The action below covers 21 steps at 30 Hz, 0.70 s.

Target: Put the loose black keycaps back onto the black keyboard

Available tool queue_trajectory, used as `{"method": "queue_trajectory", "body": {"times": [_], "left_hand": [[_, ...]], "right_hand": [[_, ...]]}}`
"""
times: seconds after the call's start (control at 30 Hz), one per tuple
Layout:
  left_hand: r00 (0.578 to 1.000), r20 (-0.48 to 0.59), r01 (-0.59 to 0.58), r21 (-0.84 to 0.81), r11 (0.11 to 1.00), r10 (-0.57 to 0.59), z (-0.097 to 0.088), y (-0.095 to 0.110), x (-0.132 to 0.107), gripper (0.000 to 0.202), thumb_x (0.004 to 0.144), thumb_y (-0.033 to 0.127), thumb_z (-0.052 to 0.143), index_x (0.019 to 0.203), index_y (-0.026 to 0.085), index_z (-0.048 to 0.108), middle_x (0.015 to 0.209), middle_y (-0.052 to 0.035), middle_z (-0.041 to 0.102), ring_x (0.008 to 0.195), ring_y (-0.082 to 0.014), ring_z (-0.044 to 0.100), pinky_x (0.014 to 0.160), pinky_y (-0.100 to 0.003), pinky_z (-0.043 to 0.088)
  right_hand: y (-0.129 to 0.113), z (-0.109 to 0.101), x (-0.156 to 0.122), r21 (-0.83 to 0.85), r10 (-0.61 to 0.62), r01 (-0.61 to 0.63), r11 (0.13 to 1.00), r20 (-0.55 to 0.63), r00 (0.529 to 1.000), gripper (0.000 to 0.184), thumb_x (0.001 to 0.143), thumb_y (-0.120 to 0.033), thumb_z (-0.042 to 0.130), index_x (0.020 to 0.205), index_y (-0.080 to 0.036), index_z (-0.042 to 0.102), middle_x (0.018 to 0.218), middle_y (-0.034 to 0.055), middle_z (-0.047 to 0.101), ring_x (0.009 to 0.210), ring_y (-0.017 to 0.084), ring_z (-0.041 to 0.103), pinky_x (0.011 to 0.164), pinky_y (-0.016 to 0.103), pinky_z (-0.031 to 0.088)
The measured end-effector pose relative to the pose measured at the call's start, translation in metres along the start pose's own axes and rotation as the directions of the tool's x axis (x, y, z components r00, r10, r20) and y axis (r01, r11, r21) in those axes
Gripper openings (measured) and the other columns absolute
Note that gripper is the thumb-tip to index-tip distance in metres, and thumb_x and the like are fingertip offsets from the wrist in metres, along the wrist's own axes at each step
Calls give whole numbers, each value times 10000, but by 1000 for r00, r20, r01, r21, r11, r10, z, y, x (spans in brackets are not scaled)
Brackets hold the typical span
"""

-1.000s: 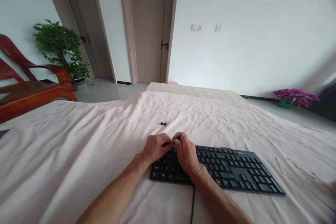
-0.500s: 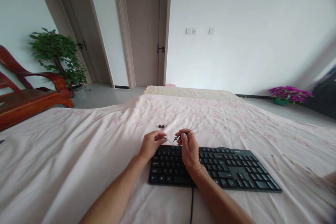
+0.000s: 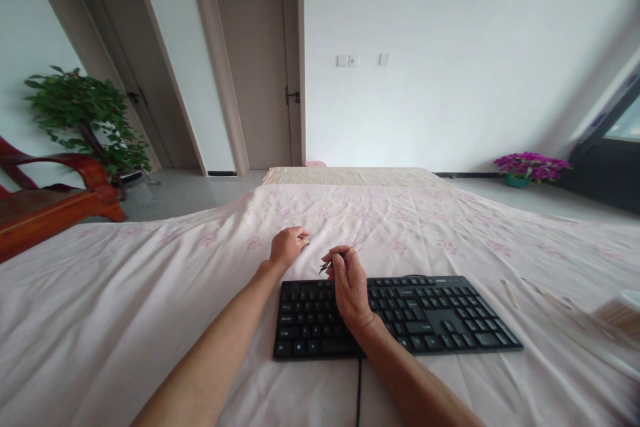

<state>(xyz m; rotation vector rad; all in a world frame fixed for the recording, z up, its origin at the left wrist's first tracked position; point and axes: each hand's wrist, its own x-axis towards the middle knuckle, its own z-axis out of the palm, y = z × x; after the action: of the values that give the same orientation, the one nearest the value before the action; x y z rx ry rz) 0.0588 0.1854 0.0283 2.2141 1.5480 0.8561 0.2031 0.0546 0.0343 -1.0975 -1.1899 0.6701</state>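
My left hand [image 3: 289, 247] is lowered to the cloth beyond the keyboard's left end, its fingers pinched together. A small black keycap [image 3: 306, 243] shows at its fingertips; the fingers hide the rest. Over the keyboard's upper left part, my right hand [image 3: 351, 283] is closed around a thin wire keycap puller [image 3: 357, 245]. Wire ends stick out beyond the knuckles, and dark slim tips point left from the fingers. The black keyboard [image 3: 445, 320] lies flat beneath my right wrist, which covers some of its keys.
A pale flowered cloth [image 3: 200, 307] covers the table. Cotton swabs [image 3: 510, 293] lie to the right, beside a clear tub of swabs [image 3: 620, 317]. The keyboard's cable [image 3: 359, 387] runs toward me. A wooden chair [image 3: 65, 193] stands at left.
My left hand has moved forward, away from the keyboard, onto the spot where small black keycaps lay. My right hand keeps its grip over the keyboard. The view has turned slightly right.
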Motion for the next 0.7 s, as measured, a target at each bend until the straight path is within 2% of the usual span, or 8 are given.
{"method": "queue_trajectory", "body": {"times": [0.23, 0.4, 0.53, 0.7], "left_hand": [[998, 51, -46, 35, 998, 45, 3, -3, 4, 139, 779, 256, 656, 877, 266, 754, 926, 0, 752, 887, -175, 659, 791, -256, 451], [996, 45, -80, 19, 997, 79, -2, -10, 5, 180, 842, 294, 595, 931, 278, 751, 1000, 4, 746, 938, -160, 657, 824, -231, 449], [999, 6, -45, 36, 998, 45, -8, -24, 5, 235, 886, 317, 536, 993, 258, 737, 1038, -21, 733, 953, -160, 647, 836, -233, 446], [999, 33, 0, 88, 996, -3, -11, -41, 3, 212, 859, 316, 564, 919, 255, 758, 1009, -30, 724, 924, -169, 639, 814, -242, 438]], "right_hand": [[0, -1, 0, -7, -8, 8, 1000, 3, 1000, 212, 958, -378, 409, 977, -207, 532, 869, 26, 655, 659, 118, 579, 627, 249, 492], [-1, -1, 0, -8, -2, 2, 1000, 6, 1000, 212, 956, -378, 408, 978, -208, 531, 868, 28, 654, 661, 121, 580, 626, 250, 497], [-1, -1, 0, -11, -6, 6, 1000, 7, 1000, 213, 955, -382, 408, 980, -208, 529, 865, 31, 651, 662, 124, 580, 625, 252, 499], [0, 0, 1, -4, -4, 4, 1000, 9, 1000, 212, 956, -384, 412, 971, -209, 531, 857, 22, 649, 662, 119, 579, 625, 251, 496]]}}
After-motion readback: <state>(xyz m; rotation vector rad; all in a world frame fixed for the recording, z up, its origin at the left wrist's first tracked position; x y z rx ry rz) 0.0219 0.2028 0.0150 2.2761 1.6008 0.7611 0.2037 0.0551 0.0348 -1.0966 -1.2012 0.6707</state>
